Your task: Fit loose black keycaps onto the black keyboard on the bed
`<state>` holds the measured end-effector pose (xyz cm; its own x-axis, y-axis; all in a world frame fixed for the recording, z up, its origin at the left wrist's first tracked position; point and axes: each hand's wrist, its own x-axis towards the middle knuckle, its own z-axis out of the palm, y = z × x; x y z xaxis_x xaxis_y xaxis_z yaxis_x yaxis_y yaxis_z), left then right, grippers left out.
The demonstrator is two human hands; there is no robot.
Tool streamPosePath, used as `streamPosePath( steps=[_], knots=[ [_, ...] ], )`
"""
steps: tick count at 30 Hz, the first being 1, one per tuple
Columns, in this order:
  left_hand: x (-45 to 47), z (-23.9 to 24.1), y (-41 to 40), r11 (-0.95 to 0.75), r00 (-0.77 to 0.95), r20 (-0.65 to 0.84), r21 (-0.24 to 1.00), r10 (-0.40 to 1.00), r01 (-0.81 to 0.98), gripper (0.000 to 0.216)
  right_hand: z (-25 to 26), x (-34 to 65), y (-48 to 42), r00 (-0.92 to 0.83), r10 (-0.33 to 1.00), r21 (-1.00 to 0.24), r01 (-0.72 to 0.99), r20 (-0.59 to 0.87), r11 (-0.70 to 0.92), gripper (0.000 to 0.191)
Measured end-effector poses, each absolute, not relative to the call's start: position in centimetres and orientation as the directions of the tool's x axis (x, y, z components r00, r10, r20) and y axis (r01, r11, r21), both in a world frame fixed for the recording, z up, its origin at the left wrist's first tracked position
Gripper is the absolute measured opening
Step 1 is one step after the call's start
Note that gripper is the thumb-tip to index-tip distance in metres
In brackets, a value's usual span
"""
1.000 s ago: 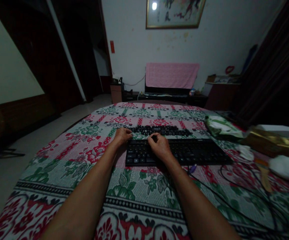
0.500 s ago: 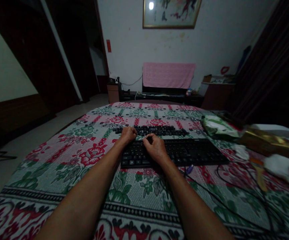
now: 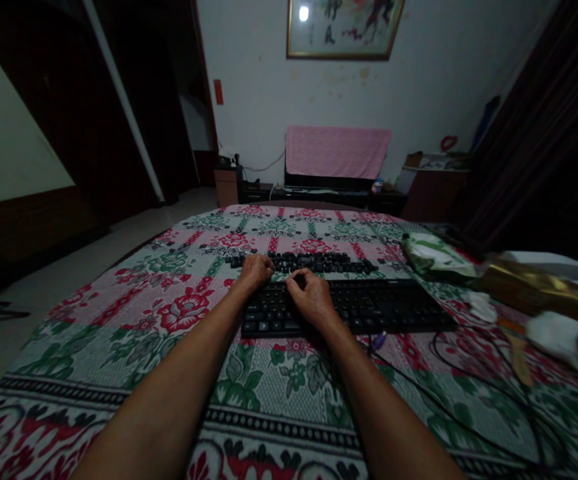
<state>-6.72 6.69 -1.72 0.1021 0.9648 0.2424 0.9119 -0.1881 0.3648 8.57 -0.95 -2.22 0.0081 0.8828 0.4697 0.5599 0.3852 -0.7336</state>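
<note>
A black keyboard (image 3: 389,307) lies on the patterned tablecloth in front of me, with many of its upper keys apparently off their places. Behind it, loose black keycaps (image 3: 319,262) are spread in a long band. My left hand (image 3: 257,271) rests by the keyboard's back left corner, fingers curled close to the keycaps; anything in them is hidden. Over the left part of the keyboard, my right hand (image 3: 311,295) has thumb and forefinger in a pinch. What that pinch holds is too small and dim to make out.
The keyboard's cable (image 3: 443,407) loops to the right, near a purple plug (image 3: 379,340). Further right lie a brush (image 3: 521,357), crumpled white tissue (image 3: 559,333), a green-white packet (image 3: 439,255) and a golden box (image 3: 533,288). The floral tablecloth (image 3: 183,310) covers the table.
</note>
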Motion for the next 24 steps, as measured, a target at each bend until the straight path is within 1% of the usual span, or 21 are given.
streamPosePath(
  steps=[13,19,21,24],
  knots=[
    [-7.0,-1.5,6.3,-0.191,0.112,0.219,0.379,0.969,0.905,0.023,-2.1,8.6,-1.0,0.011,0.887,-0.739,0.559,0.461,0.377,0.020],
    [-8.0,-1.3,5.5,-0.125,0.037,0.216,0.409,0.976,0.904,0.024,-2.1,8.6,-0.8,0.003,0.884,-0.729,0.567,0.467,0.383,0.023],
    [-8.8,-1.4,5.1,-0.125,0.036,0.207,0.433,0.978,0.893,0.024,-2.0,8.6,-0.9,0.001,0.884,-0.732,0.561,0.468,0.387,0.023],
    [-9.7,-1.8,4.1,-0.153,0.063,0.187,0.519,0.980,0.841,0.025,-1.4,8.4,-1.2,-0.029,0.884,-0.735,0.543,0.466,0.405,0.024]
  ],
)
